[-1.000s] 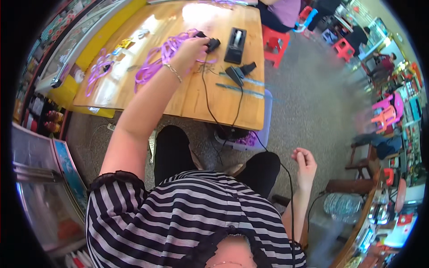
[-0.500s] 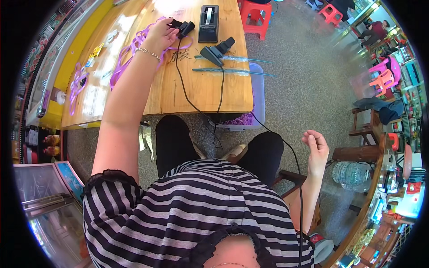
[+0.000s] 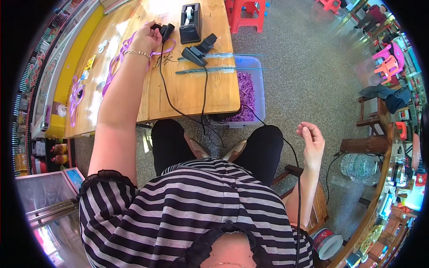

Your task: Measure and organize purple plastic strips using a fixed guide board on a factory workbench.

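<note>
My left hand (image 3: pixel 147 39) reaches over the wooden table (image 3: pixel 187 96). Its fingers are closed on the strap side of a small black corded device (image 3: pixel 167 32). A second black device with a strap and cable (image 3: pixel 195 54) lies nearer the table's right edge. Just beyond it stands a black tape dispenser (image 3: pixel 191 26). Loose purple ribbon (image 3: pixel 111 70) trails beside and beneath my left wrist. Away from the table, my right hand (image 3: pixel 312 142) is raised over the floor at my right, fingers loosely bent and nothing seen in them.
Two thin blue-green rods (image 3: pixel 206 70) jut past the table's right edge. Below that edge sits a clear bin (image 3: pixel 260 89) of purple pieces. A black cable (image 3: pixel 290 152) runs past my right arm. Red stools (image 3: pixel 246 20) and a large clear bottle (image 3: pixel 359 168) stand on the floor.
The whole view has shifted, so the table sits further left and more of the bin shows. My left hand stays at the black device; my right hand stays raised, with little change.
</note>
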`<state>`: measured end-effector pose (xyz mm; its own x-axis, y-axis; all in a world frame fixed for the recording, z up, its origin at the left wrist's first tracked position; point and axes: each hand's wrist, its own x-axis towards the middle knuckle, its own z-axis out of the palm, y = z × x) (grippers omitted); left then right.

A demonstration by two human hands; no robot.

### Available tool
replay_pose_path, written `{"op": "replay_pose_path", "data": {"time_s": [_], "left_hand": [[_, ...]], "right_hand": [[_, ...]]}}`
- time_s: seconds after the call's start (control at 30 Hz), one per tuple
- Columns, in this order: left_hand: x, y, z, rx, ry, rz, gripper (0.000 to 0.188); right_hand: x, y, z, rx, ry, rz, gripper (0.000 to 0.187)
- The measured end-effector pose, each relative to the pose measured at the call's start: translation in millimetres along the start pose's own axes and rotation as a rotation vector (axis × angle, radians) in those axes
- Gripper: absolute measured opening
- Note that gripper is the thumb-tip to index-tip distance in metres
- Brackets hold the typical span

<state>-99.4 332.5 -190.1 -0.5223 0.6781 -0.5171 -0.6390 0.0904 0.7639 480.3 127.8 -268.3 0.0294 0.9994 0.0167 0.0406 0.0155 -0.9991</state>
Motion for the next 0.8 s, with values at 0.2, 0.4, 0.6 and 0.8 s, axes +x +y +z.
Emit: {"op": "replay_pose_path", "data": {"time_s": [0.2,0.4,0.6,0.8], "left_hand": [[-74,6,-5,-0.007,-0.265,0.257,0.019],[-206,23,-5,0.096,-0.76,0.579,0.023],[-351,-17,52,0.195,-1.076,0.783,0.019],[-393,-61,93,0.078,-1.329,0.579,0.02]], "right_hand": [[13,-9,-22,-0.041,-0.003,-0.056,0.02],[23,-54,-14,-0.082,-0.074,-0.159,0.019],[9,-122,10,-0.071,-0.183,-0.358,0.016],[-23,-177,22,-0.053,-0.091,-0.695,0.016]]}}
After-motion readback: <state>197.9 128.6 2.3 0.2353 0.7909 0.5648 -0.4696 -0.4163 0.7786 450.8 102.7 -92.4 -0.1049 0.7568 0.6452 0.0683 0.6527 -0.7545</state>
